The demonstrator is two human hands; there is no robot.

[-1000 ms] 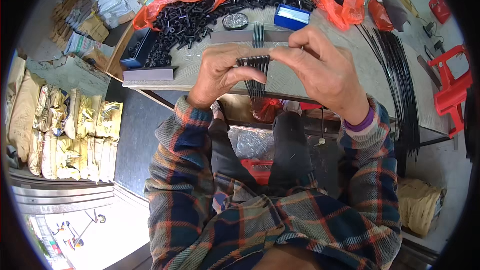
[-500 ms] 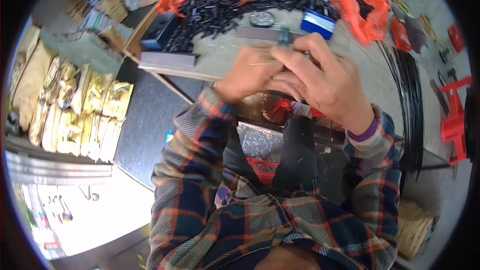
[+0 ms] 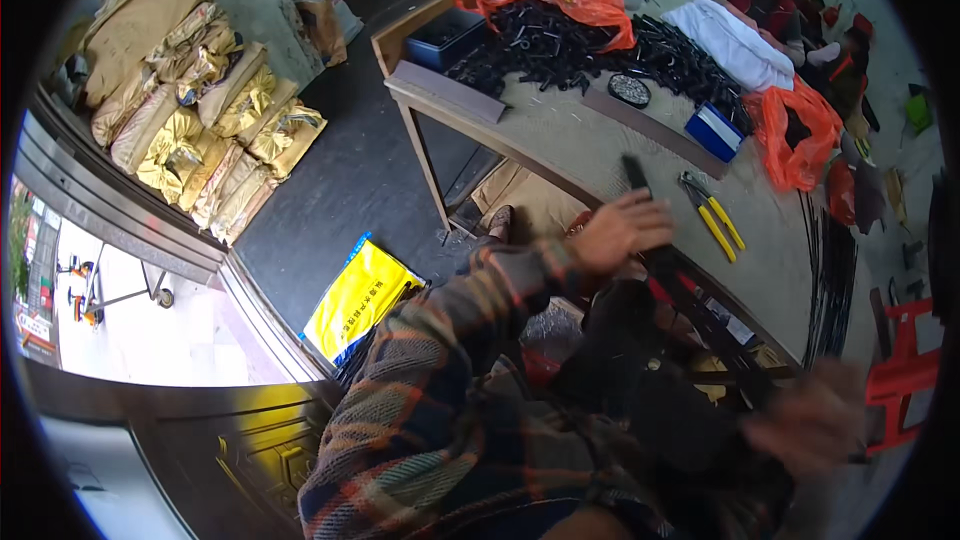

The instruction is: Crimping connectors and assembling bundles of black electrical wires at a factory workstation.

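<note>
A long dark bundle (image 3: pixel 700 315) slants from the table's near edge toward the near right.
The left hand (image 3: pixel 622 237) lays its fingers across the bundle's far part, though whether they grip cannot be told; the right hand (image 3: pixel 812 420) is blurred near its near end, its state unclear. Yellow-handled pliers (image 3: pixel 714 230) lie just right on the table (image 3: pixel 640 140), nearer than a blue box (image 3: pixel 714 132).

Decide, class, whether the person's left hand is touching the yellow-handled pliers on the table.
Apart. The head view shows a strip of tabletop between the left hand and the yellow-handled pliers.
</note>
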